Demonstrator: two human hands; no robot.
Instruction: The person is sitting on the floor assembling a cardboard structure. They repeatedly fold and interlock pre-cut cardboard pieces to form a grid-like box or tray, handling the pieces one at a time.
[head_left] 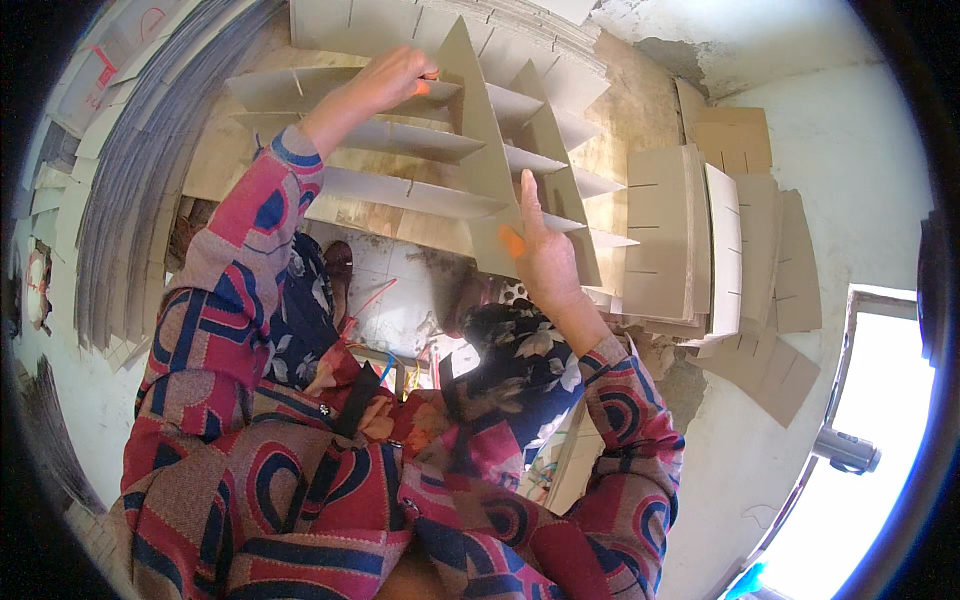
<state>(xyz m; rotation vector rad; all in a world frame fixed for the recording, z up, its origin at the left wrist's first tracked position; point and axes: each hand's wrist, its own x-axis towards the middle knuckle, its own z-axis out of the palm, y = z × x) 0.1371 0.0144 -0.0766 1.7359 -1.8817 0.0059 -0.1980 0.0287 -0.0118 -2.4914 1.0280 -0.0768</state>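
A partly assembled grid of slotted grey cardboard divider strips (408,190) stands on edge over the worktop. Several long strips run left to right, crossed by two strips, one tall cross strip (468,120) and another cross strip (548,130) to its right. My left hand (385,82) is closed on the farthest long strip, close to the tall cross strip. My right hand (548,262) pinches the tall cross strip near its near end, with the index finger stretched along it and the thumb on its left side. Orange coverings show on digits of both hands.
Piles of slotted cardboard stand at the left (150,190), at the back (390,25) and at the right (665,225). Loose cardboard pieces (765,375) lean by the right wall. The wooden worktop (212,165) has its near edge above my knees. A bright opening (870,400) is at lower right.
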